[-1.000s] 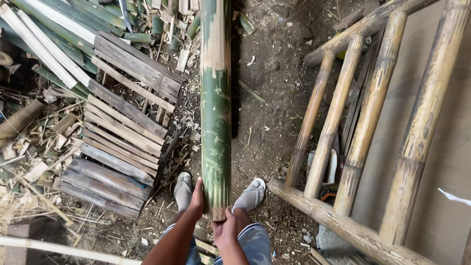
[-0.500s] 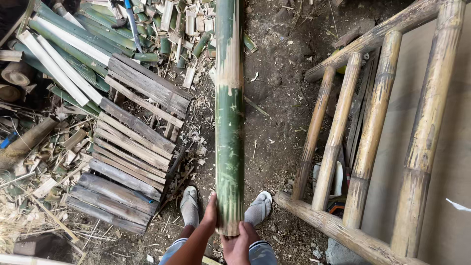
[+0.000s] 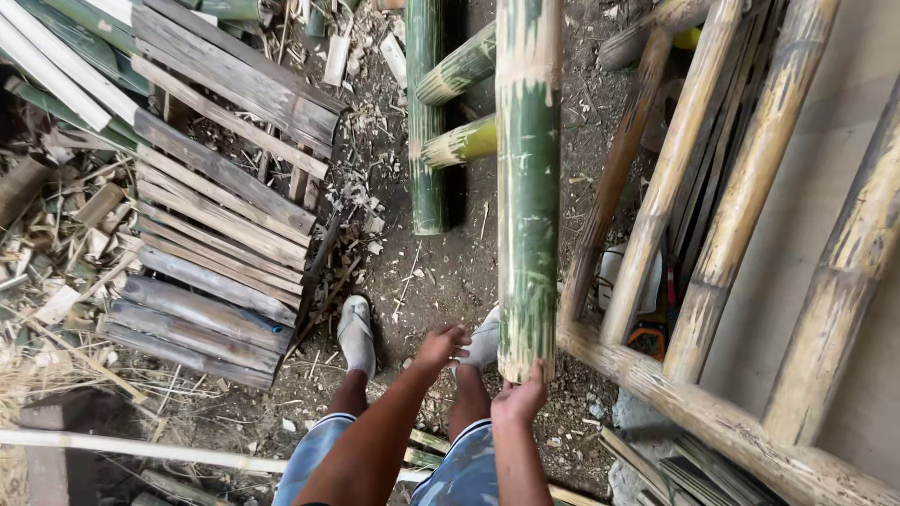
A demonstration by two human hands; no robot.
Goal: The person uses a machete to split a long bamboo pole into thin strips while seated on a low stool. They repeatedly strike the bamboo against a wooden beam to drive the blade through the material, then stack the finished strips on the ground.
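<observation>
1. We have two hands in view. Our right hand [image 3: 518,398] sits at the lower end of one thick green bamboo pole [image 3: 528,187], fingers curled up against its cut base. Our left hand [image 3: 439,345] hangs free just left of the pole, fingers loosely apart and touching nothing.
2. Just beyond our left fingertips we count two pale sandals: the left sandal [image 3: 355,334] shows whole, while the right sandal [image 3: 484,339] is partly hidden behind the hand and the pole.
3. The pole rises from our right fingers straight up and away, running out past the top edge.
4. Right of our right fingers stands one ladder-like bamboo frame [image 3: 675,375], its bottom rail just beside the pole's base; we count three uprights on it.
5. Well left of our left fingers lies one pile of grey wooden slats [image 3: 216,244], with scraps and shavings scattered round it.
6. Beyond our fingertips, left of the pole, one slimmer green pole [image 3: 427,122] lies on the dirt, with two short stubs [image 3: 459,103] crossing between the two poles.
</observation>
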